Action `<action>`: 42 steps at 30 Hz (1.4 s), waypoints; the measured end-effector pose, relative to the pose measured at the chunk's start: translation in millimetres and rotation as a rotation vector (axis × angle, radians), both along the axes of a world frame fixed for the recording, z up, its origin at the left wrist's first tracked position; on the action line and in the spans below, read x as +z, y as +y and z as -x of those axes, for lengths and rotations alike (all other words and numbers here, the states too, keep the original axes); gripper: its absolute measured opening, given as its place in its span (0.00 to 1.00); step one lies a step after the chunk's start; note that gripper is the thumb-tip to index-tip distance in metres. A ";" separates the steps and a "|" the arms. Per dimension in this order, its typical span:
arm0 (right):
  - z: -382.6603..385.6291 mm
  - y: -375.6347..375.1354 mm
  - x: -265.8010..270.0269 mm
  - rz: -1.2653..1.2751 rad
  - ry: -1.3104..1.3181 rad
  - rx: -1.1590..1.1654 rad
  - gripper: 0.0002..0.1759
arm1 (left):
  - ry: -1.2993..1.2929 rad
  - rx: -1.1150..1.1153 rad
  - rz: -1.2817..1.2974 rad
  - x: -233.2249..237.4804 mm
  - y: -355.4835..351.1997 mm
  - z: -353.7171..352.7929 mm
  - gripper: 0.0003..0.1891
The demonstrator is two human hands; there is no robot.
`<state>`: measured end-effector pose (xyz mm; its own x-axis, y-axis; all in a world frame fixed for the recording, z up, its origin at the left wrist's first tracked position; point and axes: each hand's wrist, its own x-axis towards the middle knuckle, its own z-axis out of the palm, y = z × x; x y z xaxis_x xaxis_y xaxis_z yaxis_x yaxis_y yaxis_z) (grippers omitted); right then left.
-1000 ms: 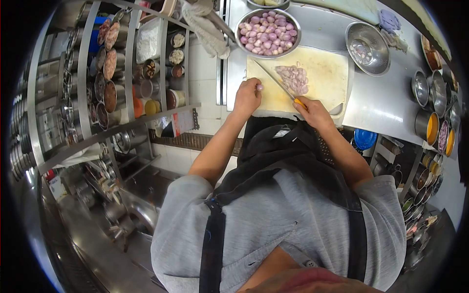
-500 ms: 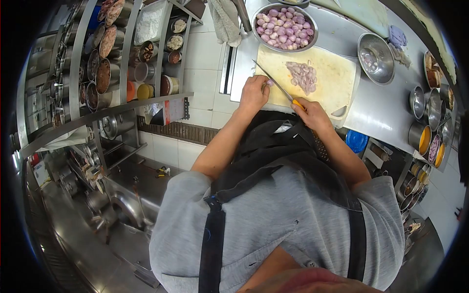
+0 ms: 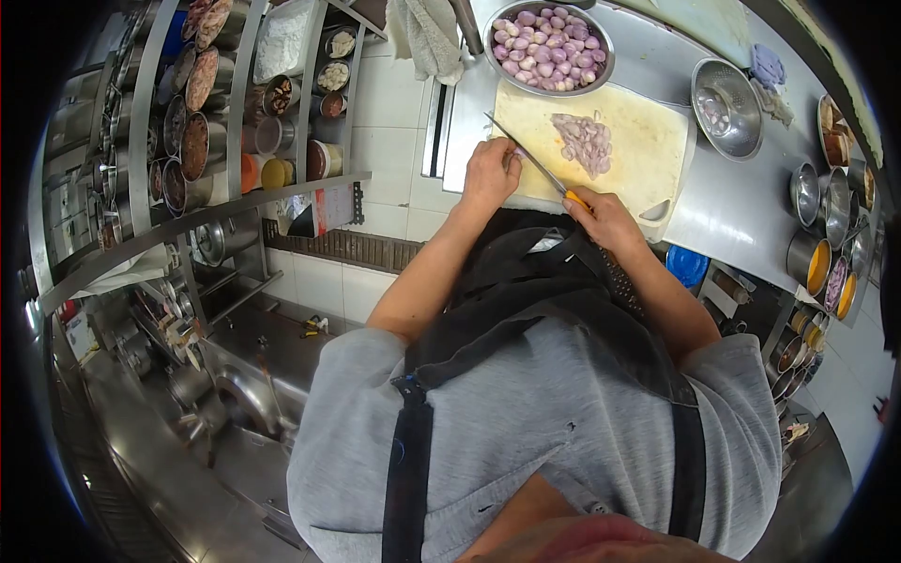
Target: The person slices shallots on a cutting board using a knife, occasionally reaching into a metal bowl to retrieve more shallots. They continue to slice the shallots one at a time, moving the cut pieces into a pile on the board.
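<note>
My right hand [image 3: 601,220] is closed round the yellow handle of a knife [image 3: 540,165], whose blade slants up and left over the cutting board [image 3: 648,122]. At the board's left edge, my left hand [image 3: 492,175] has its fingers bent round a small shallot, mostly hidden by the fingertips, beside the blade. Sliced shallots [image 3: 584,144] lie in a pile on the board, above and right of the knife. A metal bowl of peeled shallots [image 3: 547,49] stands at the board's top edge.
A perforated colander [image 3: 726,108] with a few shallots stands right of the board. Beyond it are small metal bowls [image 3: 804,192] and a purple cloth [image 3: 767,66]. A towel [image 3: 429,38] hangs at the upper left. Shelves with food containers [image 3: 200,145] fill the left side.
The view has shifted slightly, so the board and colander appear a little further right. Both hands keep nearly the same places, with the knife still in my right hand.
</note>
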<state>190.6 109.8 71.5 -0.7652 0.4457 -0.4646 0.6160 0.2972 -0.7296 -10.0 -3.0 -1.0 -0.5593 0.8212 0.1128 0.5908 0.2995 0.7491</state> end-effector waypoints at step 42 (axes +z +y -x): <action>24.6 16.1 -39.5 -0.158 0.242 0.081 0.17 | 0.157 -0.113 0.000 4.9 6.2 -9.3 0.09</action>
